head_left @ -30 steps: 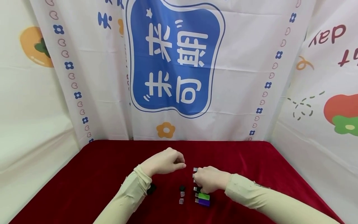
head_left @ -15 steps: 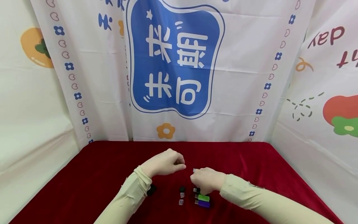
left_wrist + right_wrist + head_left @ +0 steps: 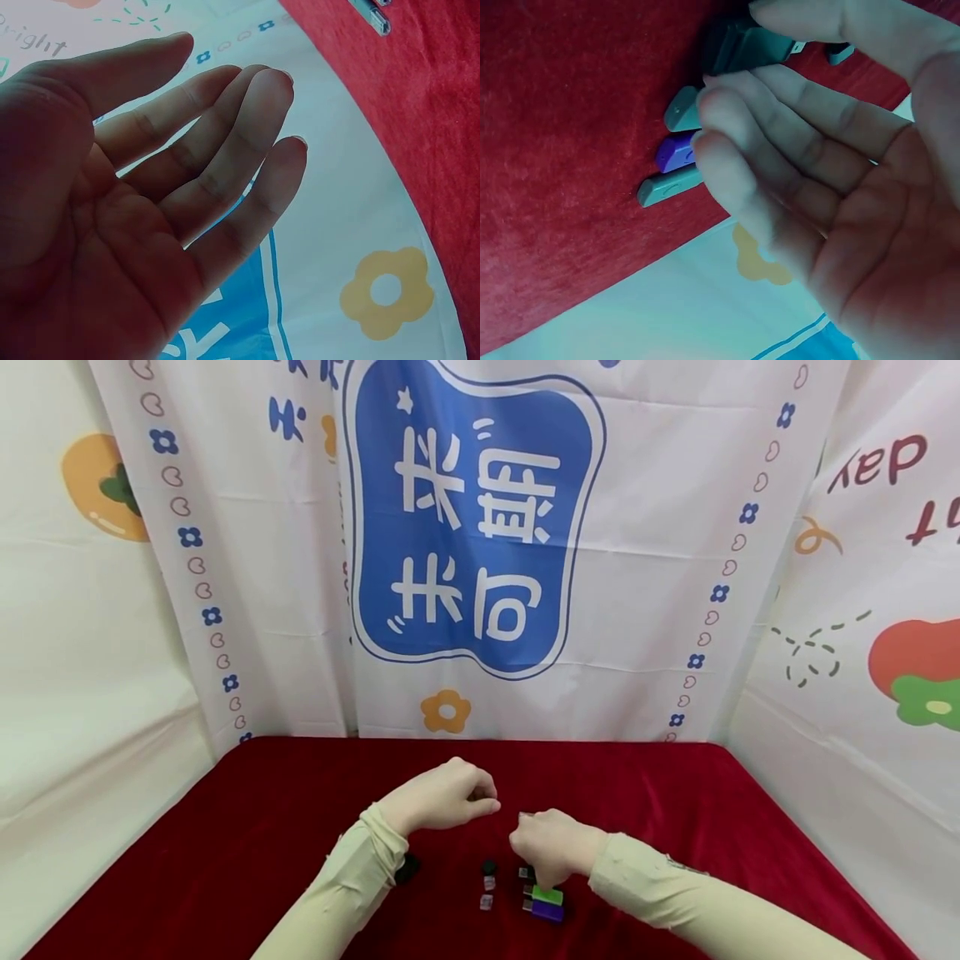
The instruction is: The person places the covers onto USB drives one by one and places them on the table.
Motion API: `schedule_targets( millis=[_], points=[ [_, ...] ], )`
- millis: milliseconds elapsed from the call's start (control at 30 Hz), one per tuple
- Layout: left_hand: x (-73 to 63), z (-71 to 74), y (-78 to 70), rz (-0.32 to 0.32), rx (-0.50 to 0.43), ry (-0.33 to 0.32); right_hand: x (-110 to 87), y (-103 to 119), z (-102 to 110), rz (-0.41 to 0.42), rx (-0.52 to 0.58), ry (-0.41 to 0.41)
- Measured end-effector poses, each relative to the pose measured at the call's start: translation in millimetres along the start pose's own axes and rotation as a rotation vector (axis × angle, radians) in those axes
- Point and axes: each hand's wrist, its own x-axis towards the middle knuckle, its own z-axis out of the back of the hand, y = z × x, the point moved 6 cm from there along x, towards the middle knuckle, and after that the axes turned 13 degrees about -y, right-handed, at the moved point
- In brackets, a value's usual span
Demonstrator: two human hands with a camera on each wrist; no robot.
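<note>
My right hand [image 3: 553, 846] reaches down over a row of USB sticks. Its thumb and fingertips pinch the sides of a black USB stick [image 3: 739, 51], as the right wrist view shows. A bright green USB stick [image 3: 547, 896] and a purple USB stick [image 3: 547, 911] lie on the near side of that hand. Beyond its fingertips in the right wrist view are a grey-green stick [image 3: 681, 109], a purple one [image 3: 676, 151] and another grey-green one [image 3: 667, 186]. My left hand [image 3: 450, 795] hovers left of the row, fingers loosely curved, holding nothing.
Left of the row are a small black piece [image 3: 489, 867] and two small clear pieces [image 3: 486, 902]. A black object [image 3: 407, 869] sits partly behind the left sleeve. Red cloth [image 3: 322, 793] covers the table; printed white curtains [image 3: 637, 610] stand around it.
My right hand has moved slightly left and nearer, covering more of the black stick and the far plugs. The left hand keeps its place.
</note>
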Motion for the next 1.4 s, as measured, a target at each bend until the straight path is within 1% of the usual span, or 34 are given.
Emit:
schedule_targets(
  millis=[100,200,267,367,500,733,867,1000,1233,1400],
  points=[
    [-1.1,0.7,0.0,0.001,0.000,-0.004,-3.9,-5.0,1.9,-0.037,0.021,-0.053],
    [-1.6,1.1,0.2,0.003,0.003,-0.005,-11.0,-12.6,13.1,-0.077,0.066,-0.162],
    [-1.3,0.9,0.4,0.002,0.003,-0.003,-16.1,-18.7,24.9,-0.109,0.124,-0.234],
    [-0.4,0.0,1.1,0.004,0.006,0.002,-22.9,-30.0,38.1,-0.163,0.238,-0.301],
    [1.1,-3.4,2.2,0.018,0.025,0.012,-30.8,-42.1,47.5,-0.221,0.359,-0.336],
    [0.9,-13.8,4.9,0.046,0.087,0.040,-43.9,-50.7,49.0,-0.257,0.468,-0.384],
    [-1.9,-23.2,5.0,0.067,0.137,0.080,-48.8,-53.4,49.2,-0.261,0.503,-0.407],
    [-4.8,-33.2,4.6,0.077,0.160,0.121,-52.4,-55.2,52.8,-0.248,0.535,-0.426],
    [-5.9,-42.1,4.1,0.073,0.180,0.144,-58.5,-60.1,62.3,-0.167,0.671,-0.455],
    [-6.4,-53.2,2.2,0.089,0.178,0.195,-62.4,-64.4,64.9,-0.137,0.688,-0.472]
  ],
)
